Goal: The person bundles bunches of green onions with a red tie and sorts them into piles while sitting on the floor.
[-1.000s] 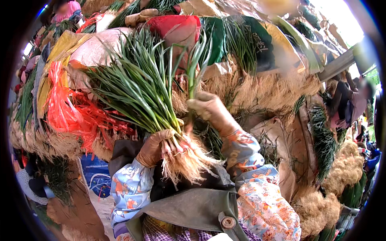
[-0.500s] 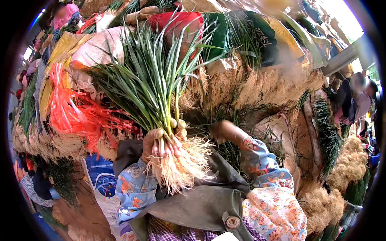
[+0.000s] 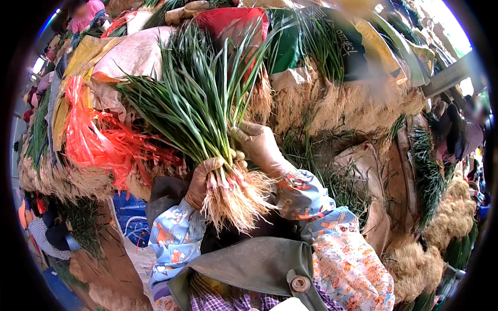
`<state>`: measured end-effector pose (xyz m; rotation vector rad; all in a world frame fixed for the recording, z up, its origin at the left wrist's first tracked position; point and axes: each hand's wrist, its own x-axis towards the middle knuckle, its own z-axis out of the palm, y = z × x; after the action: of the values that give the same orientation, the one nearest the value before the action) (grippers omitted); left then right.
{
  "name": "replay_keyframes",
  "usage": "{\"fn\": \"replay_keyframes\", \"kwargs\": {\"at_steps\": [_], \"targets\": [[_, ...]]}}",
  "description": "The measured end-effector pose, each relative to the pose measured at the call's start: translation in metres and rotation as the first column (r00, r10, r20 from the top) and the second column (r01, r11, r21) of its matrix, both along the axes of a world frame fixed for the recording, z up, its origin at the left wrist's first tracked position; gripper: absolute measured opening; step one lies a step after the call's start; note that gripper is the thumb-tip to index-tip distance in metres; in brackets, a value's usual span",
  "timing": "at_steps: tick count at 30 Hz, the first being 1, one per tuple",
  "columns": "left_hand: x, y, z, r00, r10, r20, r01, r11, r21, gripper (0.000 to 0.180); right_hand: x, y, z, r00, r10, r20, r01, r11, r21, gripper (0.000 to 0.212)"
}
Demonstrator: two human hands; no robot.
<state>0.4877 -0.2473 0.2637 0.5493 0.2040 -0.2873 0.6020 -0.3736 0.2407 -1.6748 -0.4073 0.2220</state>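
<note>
A great heap of bundled green onions, their pale root tufts facing outward like straw, fills the far half of the view from left to right, with sacks and cloths in white, yellow, red and dark green wedged among them. At the left, a tangle of orange plastic strips hangs over the heap. In the middle, near the person, one bundle of green onions is held upright, its long leaves fanning up and to the left, its beige roots hanging down over a grey-green apron. Both gloved hands are clamped on this bundle at the neck, just above the roots: the left hand wraps it from the left, and the right hand presses on it from the right, the two touching across the stems. No tie or band shows around the neck, though the hands may hide one, so the bundle appears gathered and gripped but not yet bound or set down. Room to move is tight: the heap rises close in front, the orange strips crowd the left, and more bundles and brown sacks close in on the right. The only free room is the small gap above the apron, between the patterned sleeves.
</note>
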Motion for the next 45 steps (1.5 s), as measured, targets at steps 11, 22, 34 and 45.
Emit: {"fn": "replay_keyframes", "kwargs": {"at_steps": [11,22,34,45], "targets": [[0.002,-0.012,0.031,0.985,0.138,0.101,-0.143,0.989,0.045,0.046,0.011,-0.073,0.025,0.87,0.443,-0.218,-0.493,0.754,-0.434,0.034],[-0.004,0.01,0.015,0.974,-0.048,0.222,0.057,0.998,-0.033,0.043,-0.002,-0.071,-0.027,0.498,0.826,-0.265,-0.194,-0.191,-0.962,0.016],[0.009,0.007,0.022,0.98,0.167,0.107,-0.17,0.985,0.019,0.059,0.166,0.017,0.035,0.959,-0.04,0.28,0.227,0.7,-0.678,0.037],[0.014,-0.007,0.009,1.0,0.011,0.012,-0.012,0.998,0.06,0.043,0.013,-0.04,0.032,0.913,0.081,-0.4,-0.12,0.99,-0.073,0.017]]}}
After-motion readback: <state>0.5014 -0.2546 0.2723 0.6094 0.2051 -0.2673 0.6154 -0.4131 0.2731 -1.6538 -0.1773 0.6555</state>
